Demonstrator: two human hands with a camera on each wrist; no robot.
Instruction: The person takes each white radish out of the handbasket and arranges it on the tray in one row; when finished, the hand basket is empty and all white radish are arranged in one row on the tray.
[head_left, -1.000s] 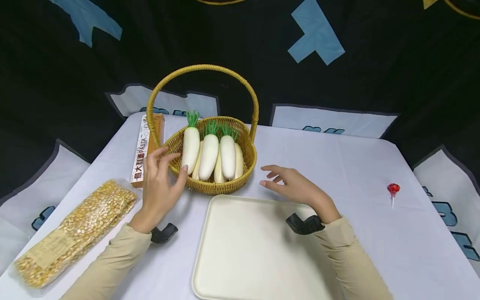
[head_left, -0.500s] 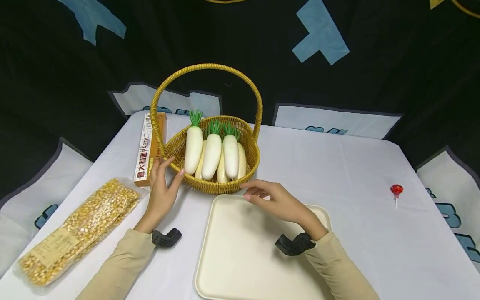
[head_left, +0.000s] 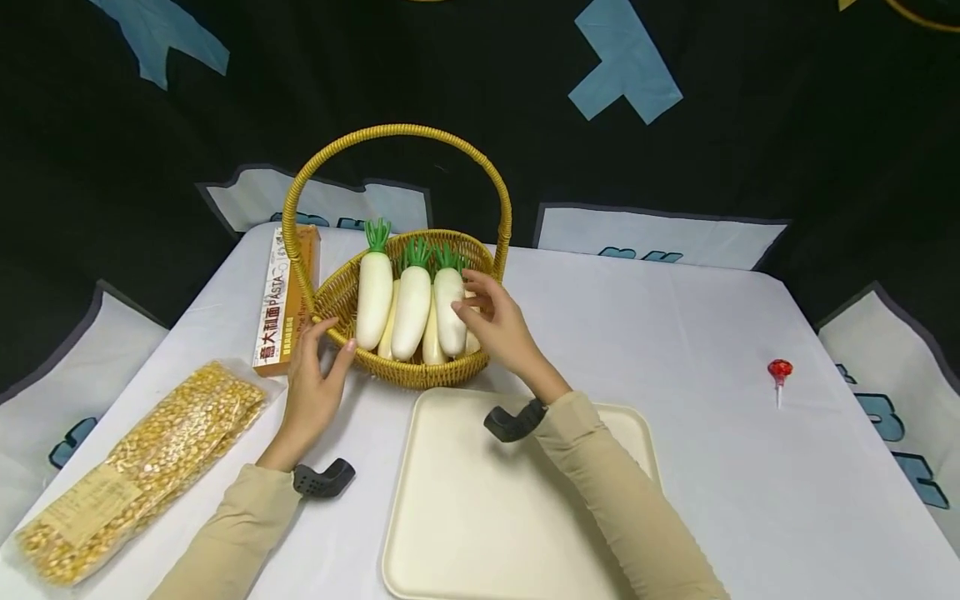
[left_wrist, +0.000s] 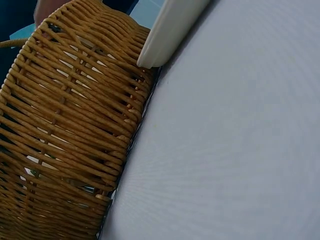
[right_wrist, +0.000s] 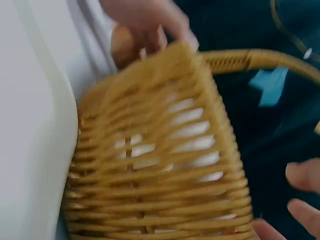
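A yellow wicker basket (head_left: 405,379) with a tall arched handle holds several white radishes (head_left: 411,312) with green tops. At its left front rim is my left hand (head_left: 311,400), fingers loosely bent and fingertips touching the rim. My right hand (head_left: 502,329) reaches over the right side of the basket, thumb and forefinger spread above the rightmost upper radish (head_left: 450,321); whether they touch it I cannot tell. In the right wrist view the fingers of my right hand (right_wrist: 305,192) show apart beside the rim. Woven wall (left_wrist: 70,125) fills the left of the left wrist view.
A cream tray (head_left: 487,500) lies in front of the basket, under my right forearm. To the left are a pasta box (head_left: 273,308) and a bag of corn kernels (head_left: 150,467). A red lollipop (head_left: 780,371) lies far right on the white tablecloth (head_left: 705,350).
My right hand has moved left and forward from beside the basket to over the radishes. The left hand has shifted slightly down along the rim. Basket and radishes keep their places.
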